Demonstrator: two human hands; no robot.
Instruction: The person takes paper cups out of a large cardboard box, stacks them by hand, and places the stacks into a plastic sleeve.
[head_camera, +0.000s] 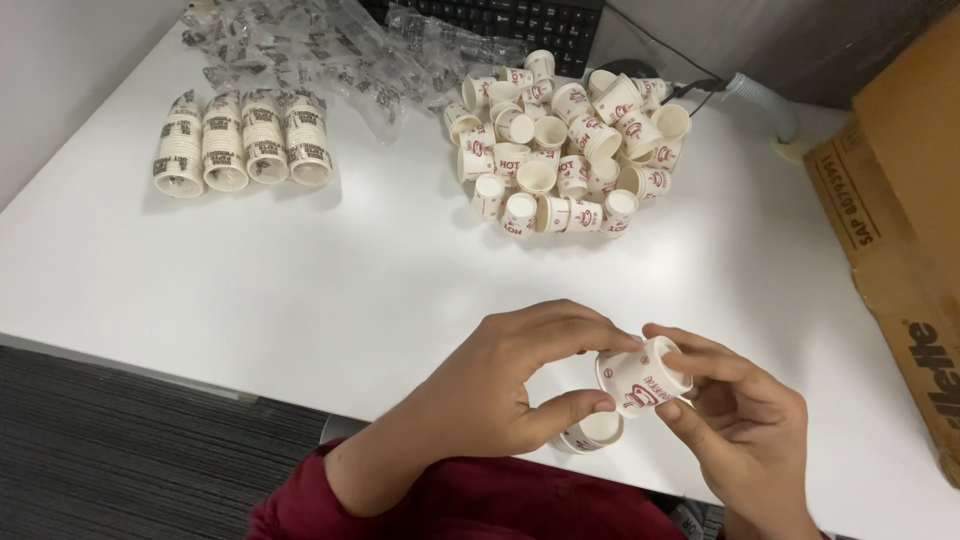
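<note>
Head view showed the left hand (495, 385) and right hand (740, 420) with fingers pinched on one small paper cup (645, 377) above the table edge (300, 300), another cup (595, 432) beneath; nesting them seemed underway, needing careful alignment.

a white counter (300, 290) fills most of the view under even, soft light. below its near edge lies dark grey carpeted floor (110, 450). a pale wall (60, 70) meets the counter on the left side.
</note>
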